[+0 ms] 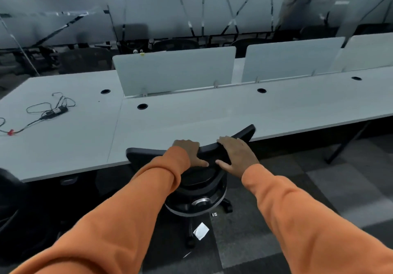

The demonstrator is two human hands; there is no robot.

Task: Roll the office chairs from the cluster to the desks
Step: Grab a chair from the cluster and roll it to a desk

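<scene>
The left grip (189,152) and right grip (236,154) are clamping the office chair (197,180) by its backrest top, side by side, likely for steering it straight. The chair is standing against the desk (191,120), its seat seemingly tucked under. A cabled adapter (55,111) is lying on the desk above a carpeted floor (276,210).

Long orange sleeves (297,214) covered both arms to wrists, soft fleece-like fabric, cuffs bunched in folds; left hand (191,152) and right hand (236,154) bare.
</scene>
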